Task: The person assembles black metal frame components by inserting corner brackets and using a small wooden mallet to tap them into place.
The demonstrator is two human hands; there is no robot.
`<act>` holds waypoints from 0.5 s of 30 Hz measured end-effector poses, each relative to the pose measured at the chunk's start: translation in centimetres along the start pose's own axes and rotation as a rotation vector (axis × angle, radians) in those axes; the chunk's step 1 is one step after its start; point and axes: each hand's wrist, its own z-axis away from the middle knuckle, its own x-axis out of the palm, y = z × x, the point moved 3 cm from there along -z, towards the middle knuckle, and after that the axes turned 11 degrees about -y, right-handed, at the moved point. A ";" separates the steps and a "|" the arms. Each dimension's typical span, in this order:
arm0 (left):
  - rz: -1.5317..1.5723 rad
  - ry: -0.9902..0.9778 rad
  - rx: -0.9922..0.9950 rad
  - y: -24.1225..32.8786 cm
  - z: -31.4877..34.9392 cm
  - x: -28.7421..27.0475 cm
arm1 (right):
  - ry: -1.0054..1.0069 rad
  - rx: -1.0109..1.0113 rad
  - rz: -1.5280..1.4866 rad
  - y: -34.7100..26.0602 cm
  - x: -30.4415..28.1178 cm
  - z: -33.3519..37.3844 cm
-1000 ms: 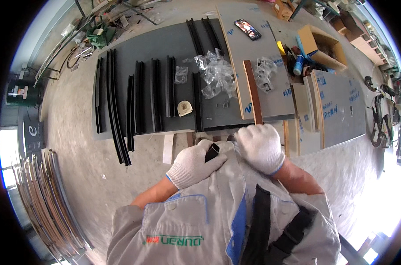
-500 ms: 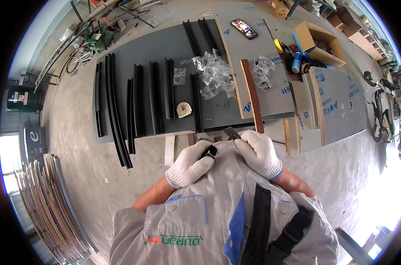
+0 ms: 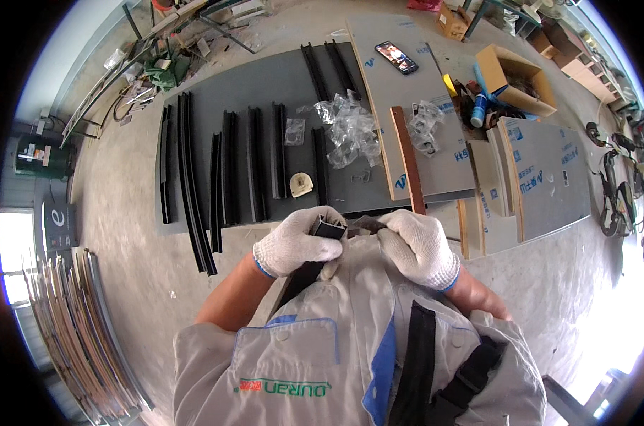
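Black profile point(image 3: 330, 228): in front of chest, by near edge of dark table point(image 3: 258, 78); gloved left hand point(image 3: 297, 243) clamped around it; gloved right hand point(image 3: 418, 248) pinching thin dark strip point(image 3: 367, 224) beside profile's end, contact unclear; further black profiles point(image 3: 256, 165) on table

Dark grey tabletop point(image 3: 254, 85), mostly taken up from where I'm standing. Black channel profiles point(image 3: 256, 163) lie on it in a rough row, running near to far; the longest overhangs the near edge. Two more at the far side. Between them: one small flat clear bag point(image 3: 294, 132) and a cream D-shaped piece point(image 3: 301, 185). Crumpled clear bags point(image 3: 352, 128) heaped further right. Grey board point(image 3: 443, 174) on the right part carries a phone point(image 3: 396, 57), more clear plastic point(image 3: 426, 128) and a red-brown strip point(image 3: 406, 156), laid lengthwise.
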 end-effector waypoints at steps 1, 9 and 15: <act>-0.044 0.071 -0.049 0.3 -0.2 0.4 | 0.033 -0.009 0.028 -0.2 -0.2 -0.1; -0.417 0.136 -0.176 -2.1 -0.6 -0.1 | -0.072 -0.215 0.272 -0.6 -0.3 -0.6; -0.593 0.058 -0.155 -2.0 -0.9 0.1 | -0.140 -0.315 0.438 -1.3 1.0 -0.6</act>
